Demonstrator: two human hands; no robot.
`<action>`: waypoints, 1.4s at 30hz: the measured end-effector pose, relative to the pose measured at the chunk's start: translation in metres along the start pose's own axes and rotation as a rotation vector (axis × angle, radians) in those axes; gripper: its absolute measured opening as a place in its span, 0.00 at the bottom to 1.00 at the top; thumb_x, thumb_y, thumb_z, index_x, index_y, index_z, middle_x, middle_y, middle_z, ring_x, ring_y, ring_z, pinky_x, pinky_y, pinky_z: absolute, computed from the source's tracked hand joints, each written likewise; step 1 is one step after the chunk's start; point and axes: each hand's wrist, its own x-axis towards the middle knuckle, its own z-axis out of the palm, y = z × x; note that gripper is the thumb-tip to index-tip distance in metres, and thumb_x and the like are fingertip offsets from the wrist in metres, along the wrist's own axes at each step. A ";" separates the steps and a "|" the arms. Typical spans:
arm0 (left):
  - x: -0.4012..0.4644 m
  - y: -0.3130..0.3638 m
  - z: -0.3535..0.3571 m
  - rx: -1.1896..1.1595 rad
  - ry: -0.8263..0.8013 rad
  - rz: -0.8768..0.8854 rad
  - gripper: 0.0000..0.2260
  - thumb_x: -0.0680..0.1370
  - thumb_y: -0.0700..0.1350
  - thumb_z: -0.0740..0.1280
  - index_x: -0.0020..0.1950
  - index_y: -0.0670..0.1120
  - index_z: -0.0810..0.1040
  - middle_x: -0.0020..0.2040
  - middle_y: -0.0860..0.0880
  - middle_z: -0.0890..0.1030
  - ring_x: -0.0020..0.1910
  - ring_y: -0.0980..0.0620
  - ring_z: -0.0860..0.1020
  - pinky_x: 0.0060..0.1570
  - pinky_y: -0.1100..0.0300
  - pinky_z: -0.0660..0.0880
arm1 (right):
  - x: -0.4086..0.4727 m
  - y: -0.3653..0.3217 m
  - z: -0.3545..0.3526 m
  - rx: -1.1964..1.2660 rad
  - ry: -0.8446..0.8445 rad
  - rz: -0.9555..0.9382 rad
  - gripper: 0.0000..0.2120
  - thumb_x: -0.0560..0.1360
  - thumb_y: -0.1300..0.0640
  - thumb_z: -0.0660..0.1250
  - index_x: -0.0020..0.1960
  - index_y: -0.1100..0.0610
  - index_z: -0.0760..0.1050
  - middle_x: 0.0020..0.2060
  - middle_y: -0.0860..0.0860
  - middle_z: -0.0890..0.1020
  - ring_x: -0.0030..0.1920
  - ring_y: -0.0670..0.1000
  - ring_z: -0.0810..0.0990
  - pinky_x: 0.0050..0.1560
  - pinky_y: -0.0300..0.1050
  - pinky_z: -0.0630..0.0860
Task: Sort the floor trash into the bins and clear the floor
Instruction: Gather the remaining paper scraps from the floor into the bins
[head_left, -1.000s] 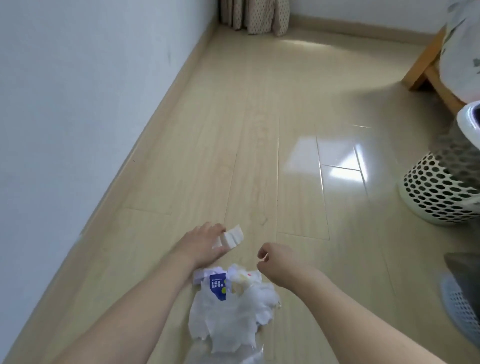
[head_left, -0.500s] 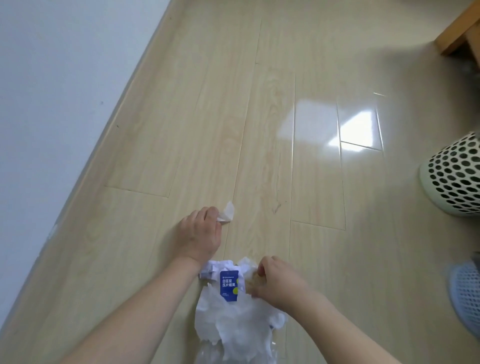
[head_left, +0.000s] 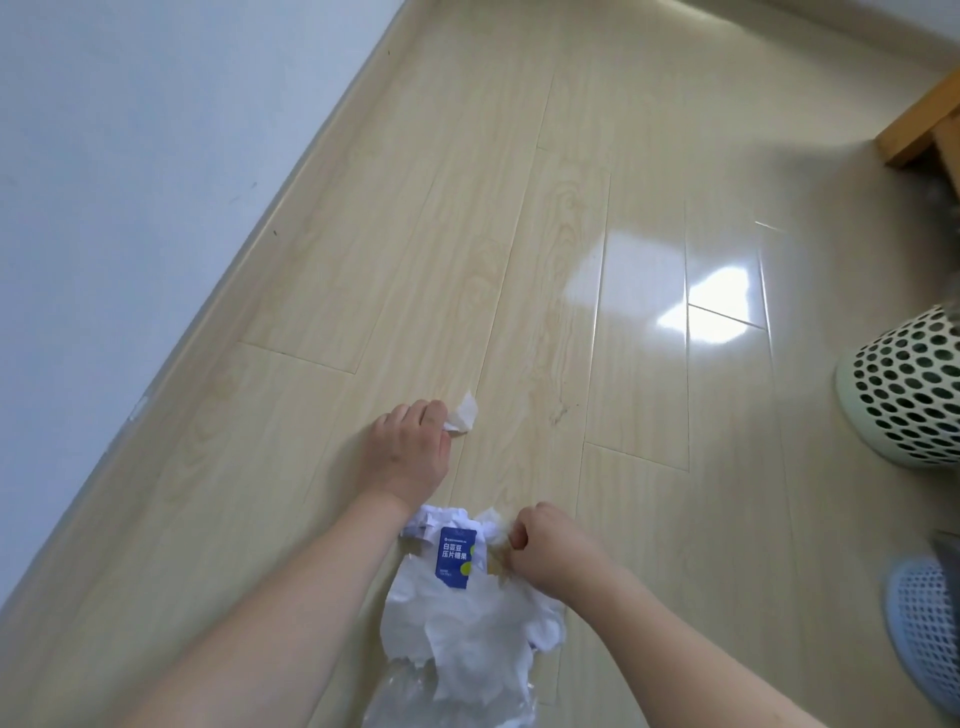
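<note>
A heap of crumpled white tissue lies on the pale wood floor between my forearms, with a small blue packet on top and clear crinkled plastic at its near end. My left hand is low over the floor beyond the heap and pinches a small white scrap of paper in its fingertips. My right hand is curled at the heap's right edge, its fingers pinching the tissue there.
A cream perforated bin stands at the right edge. A blue perforated bin shows below it, partly cut off. A wooden furniture leg is at the upper right. A white wall and skirting run along the left.
My left hand closed on the white scrap and drew it in. My right hand came down onto the heap's right edge and took hold of tissue. The camera tilted further down.
</note>
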 end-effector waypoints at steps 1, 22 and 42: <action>0.000 0.000 0.000 0.001 0.002 -0.002 0.11 0.72 0.45 0.55 0.43 0.44 0.76 0.35 0.48 0.76 0.31 0.46 0.73 0.30 0.56 0.69 | 0.001 0.000 -0.001 0.005 -0.005 -0.005 0.12 0.74 0.58 0.62 0.34 0.50 0.63 0.44 0.48 0.70 0.40 0.50 0.71 0.34 0.38 0.66; 0.012 0.023 -0.051 -0.300 -0.562 -0.375 0.06 0.76 0.40 0.56 0.41 0.50 0.67 0.41 0.49 0.76 0.41 0.45 0.74 0.37 0.57 0.67 | -0.090 0.030 -0.078 0.203 0.045 -0.116 0.07 0.69 0.59 0.67 0.35 0.52 0.72 0.34 0.47 0.75 0.33 0.47 0.72 0.31 0.38 0.69; -0.023 0.241 -0.212 -0.600 -0.777 -0.399 0.04 0.70 0.44 0.68 0.43 0.47 0.76 0.39 0.49 0.76 0.38 0.52 0.72 0.42 0.58 0.67 | -0.164 0.159 -0.092 0.953 -0.054 -0.231 0.05 0.76 0.68 0.63 0.50 0.61 0.73 0.41 0.57 0.77 0.35 0.52 0.78 0.42 0.51 0.82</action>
